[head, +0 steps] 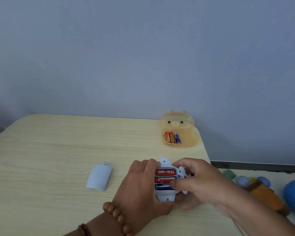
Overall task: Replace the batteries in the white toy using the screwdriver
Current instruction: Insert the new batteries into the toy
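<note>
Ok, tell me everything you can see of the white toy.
The white toy looks like pale, bluish plastic, its open battery bay facing up. Two red batteries and one dark blue battery sit inside. A small hole marks each end tab. The left hand and right hand hold it over the table.

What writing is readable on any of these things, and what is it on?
"HUATAI": on the orange battery in the bear case.
"UATAI": upside down on the toy's blue battery; the right hand hides its start.
Red batteries in the toy: white characters, too blurred to read.
Case's blue battery: print too small to read.
</note>
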A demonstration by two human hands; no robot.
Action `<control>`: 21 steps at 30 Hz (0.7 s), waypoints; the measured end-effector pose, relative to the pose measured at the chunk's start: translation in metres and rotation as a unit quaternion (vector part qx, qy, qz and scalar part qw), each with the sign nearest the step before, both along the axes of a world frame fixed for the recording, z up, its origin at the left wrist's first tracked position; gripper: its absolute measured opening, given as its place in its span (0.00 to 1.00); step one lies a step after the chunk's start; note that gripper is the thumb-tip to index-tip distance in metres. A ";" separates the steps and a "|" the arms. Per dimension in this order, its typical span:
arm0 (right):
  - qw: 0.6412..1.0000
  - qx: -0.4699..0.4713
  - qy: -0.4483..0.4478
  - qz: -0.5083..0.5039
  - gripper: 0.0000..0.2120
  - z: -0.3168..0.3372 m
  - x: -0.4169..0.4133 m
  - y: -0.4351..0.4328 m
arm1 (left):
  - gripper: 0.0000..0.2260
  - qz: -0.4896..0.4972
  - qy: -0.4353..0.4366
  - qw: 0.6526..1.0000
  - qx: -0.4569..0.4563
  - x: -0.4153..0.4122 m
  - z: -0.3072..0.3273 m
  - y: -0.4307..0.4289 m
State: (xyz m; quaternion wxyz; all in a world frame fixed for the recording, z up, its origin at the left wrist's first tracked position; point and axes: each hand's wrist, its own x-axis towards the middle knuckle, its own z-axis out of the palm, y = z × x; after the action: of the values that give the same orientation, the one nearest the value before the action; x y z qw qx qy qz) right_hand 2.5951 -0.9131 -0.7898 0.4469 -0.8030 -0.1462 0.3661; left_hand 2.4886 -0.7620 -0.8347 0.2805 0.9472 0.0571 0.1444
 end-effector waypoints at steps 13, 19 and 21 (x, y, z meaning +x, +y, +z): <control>0.999 0.007 -0.037 0.021 0.14 -0.005 -0.002 0.003 | 0.36 -0.007 -0.011 1.000 0.014 0.003 -0.002 0.006; 0.987 0.019 -0.122 0.106 0.35 -0.014 -0.005 -0.010 | 0.39 -0.005 0.014 1.000 -0.001 0.005 0.003 0.009; 0.980 0.014 -0.167 0.107 0.33 -0.018 -0.003 -0.012 | 0.43 -0.015 0.068 0.997 0.015 0.002 0.008 0.009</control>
State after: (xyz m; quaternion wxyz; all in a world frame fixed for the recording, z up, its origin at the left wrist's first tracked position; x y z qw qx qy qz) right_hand 2.5924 -0.9247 -0.8074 0.3859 -0.8262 -0.3088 0.2703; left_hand 2.4904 -0.7529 -0.8263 0.2634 0.9598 0.0595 0.0764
